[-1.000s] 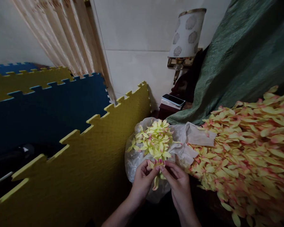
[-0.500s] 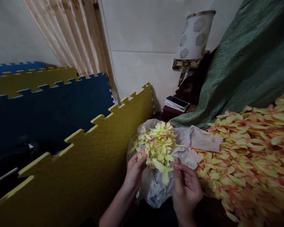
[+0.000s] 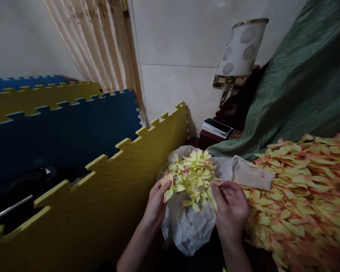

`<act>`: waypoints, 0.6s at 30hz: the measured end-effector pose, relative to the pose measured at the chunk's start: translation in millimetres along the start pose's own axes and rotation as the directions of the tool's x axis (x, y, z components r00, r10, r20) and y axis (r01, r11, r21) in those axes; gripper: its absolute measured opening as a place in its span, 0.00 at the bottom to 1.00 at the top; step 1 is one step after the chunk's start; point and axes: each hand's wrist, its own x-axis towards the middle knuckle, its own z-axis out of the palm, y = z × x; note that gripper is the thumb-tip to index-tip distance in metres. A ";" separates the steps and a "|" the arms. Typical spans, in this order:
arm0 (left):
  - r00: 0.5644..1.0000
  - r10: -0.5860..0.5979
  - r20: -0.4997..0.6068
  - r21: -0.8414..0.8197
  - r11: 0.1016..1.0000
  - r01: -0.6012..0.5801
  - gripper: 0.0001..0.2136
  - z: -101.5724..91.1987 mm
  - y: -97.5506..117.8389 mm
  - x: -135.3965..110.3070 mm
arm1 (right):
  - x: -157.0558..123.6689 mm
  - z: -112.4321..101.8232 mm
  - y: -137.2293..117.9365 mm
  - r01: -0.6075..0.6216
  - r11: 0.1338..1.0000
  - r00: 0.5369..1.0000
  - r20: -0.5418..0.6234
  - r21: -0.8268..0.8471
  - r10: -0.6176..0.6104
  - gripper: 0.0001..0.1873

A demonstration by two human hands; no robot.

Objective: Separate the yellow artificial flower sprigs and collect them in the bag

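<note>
A cluster of pale yellow artificial flowers [image 3: 198,170] with pink tips lies on a white plastic bag [image 3: 192,230] in front of me. My left hand [image 3: 160,198] pinches an artificial flower [image 3: 168,185] at the left edge of the cluster, thumb against the fingers. On the other side my right hand [image 3: 231,202] has its thumb and forefinger pressed together at a petal [image 3: 217,182]; the rest of its fingers are curled. To the right spreads a large heap of loose yellow and pink petals [image 3: 306,200].
A yellow foam mat [image 3: 124,192] stands on edge at my left, with a dark blue mat [image 3: 68,132] behind it. A phone [image 3: 218,126] rests on a small dark stand. Above are a wall lamp [image 3: 243,51] and green cloth [image 3: 294,79].
My right hand has risen slightly, and the flower piece near it has swung from below the cluster to its right edge. The left hand still pinches its flower. The view has shifted slightly.
</note>
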 end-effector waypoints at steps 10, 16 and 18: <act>0.997 -0.029 0.066 0.007 1.000 0.029 0.16 23.2 -6.0 1.0 | 64.5 34.4 0.7 0.451 0.813 0.882 0.320 -0.368 -0.345 0.11; 0.980 0.081 0.180 0.072 0.993 -0.095 0.13 28.8 -16.1 4.7 | 13.8 18.7 8.3 0.035 0.975 0.835 0.542 -0.218 0.092 0.12; 0.972 0.037 0.230 0.112 0.992 -0.064 0.12 29.6 -17.2 0.6 | 7.1 17.0 12.7 -0.145 0.985 0.855 0.489 -0.097 0.174 0.12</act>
